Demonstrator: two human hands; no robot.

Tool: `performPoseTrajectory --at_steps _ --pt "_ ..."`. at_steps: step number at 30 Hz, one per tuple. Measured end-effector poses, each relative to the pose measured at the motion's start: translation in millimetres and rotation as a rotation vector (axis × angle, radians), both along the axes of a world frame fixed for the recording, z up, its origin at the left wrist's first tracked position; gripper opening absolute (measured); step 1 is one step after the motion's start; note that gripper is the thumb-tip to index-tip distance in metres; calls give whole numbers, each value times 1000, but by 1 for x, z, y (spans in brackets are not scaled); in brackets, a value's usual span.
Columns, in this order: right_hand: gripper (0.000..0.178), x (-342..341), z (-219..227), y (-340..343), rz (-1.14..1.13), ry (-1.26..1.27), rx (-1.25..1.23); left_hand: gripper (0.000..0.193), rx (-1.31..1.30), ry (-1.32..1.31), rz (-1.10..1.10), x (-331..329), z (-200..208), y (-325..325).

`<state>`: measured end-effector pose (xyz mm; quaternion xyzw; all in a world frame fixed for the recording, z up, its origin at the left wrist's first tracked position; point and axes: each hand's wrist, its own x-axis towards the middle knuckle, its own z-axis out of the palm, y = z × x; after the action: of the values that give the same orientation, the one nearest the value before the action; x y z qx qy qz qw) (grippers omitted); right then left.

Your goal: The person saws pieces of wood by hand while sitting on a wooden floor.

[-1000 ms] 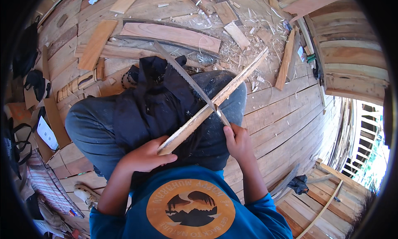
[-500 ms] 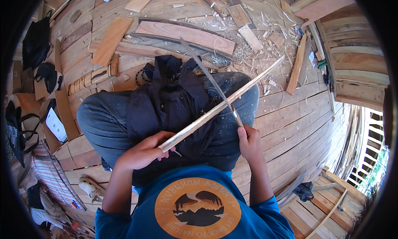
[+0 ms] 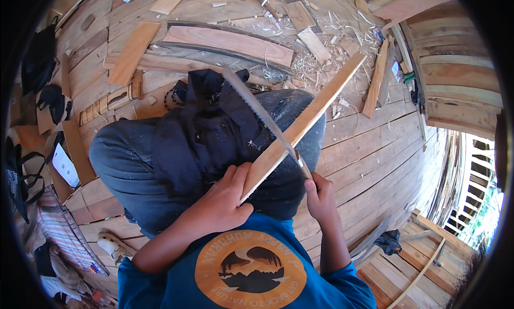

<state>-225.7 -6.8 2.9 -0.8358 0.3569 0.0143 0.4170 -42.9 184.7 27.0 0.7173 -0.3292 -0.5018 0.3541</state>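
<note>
A flat, pale wooden strip (image 3: 321, 106) slants up to the right across my lap, its broad face turned up. My left hand (image 3: 222, 202) is closed round its lower end. In my right hand (image 3: 322, 197) is the handle of a long knife (image 3: 257, 112) with a narrow metal blade. The blade crosses over the strip near its middle and points up to the left; its edge looks jagged, perhaps from motion blur. Below both lies a dark cloth (image 3: 187, 143) draped over my bent legs. My right fingers hide most of the handle.
Wood shavings (image 3: 316, 76) and offcuts litter the plank floor ahead. A pinkish board (image 3: 230, 44) and a brown board (image 3: 134, 52) lie beyond my knees. Cardboard (image 3: 80, 153) and bags stand at left, a slatted wooden structure (image 3: 458, 78) at right.
The strip has turned from its narrow edge to its broad face. My left hand has moved right and rolled over, knuckles up. The knife still crosses the strip, with its tip slightly lower and further left.
</note>
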Motion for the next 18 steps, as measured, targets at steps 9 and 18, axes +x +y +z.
performPoseTrajectory --at_steps 9,18 --pt "44 -12 6 -5 -72 -88 67 66 1 -258 -26 -4 -8 -25" --pt "42 -34 -13 -51 -247 3 -70 62 -43 -210 -1 -3 -20 -25"
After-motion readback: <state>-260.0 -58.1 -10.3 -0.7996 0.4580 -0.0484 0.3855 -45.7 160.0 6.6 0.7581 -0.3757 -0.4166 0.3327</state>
